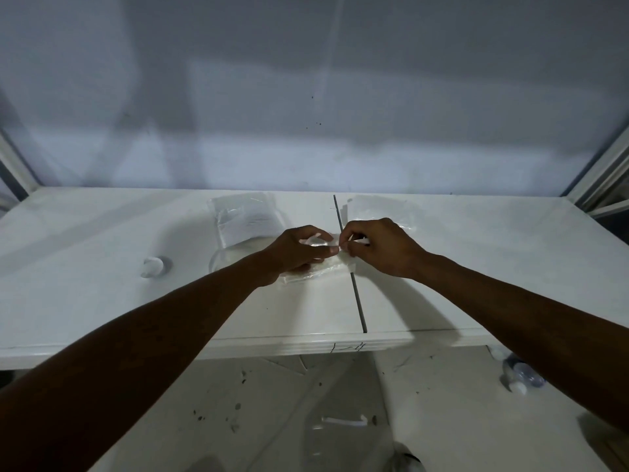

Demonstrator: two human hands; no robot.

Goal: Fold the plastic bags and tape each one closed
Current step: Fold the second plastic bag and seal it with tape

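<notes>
Folded clear plastic bag (318, 271), a narrow crumpled strip, lying flat mid-desk (102, 233) across the dark seam (359, 301), stack of clear bags (245, 216) behind it to the left, loose flat clear bags (377, 207) behind right.

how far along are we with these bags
Looks done: a thicker pile at the back left seems to be folded bags; tape on them is too faint to confirm. In hand: the left hand holds a folded bag on the table while the right hand pinches its edge, probably taping. Left: the flat stack at the back right looks unfolded.
</notes>
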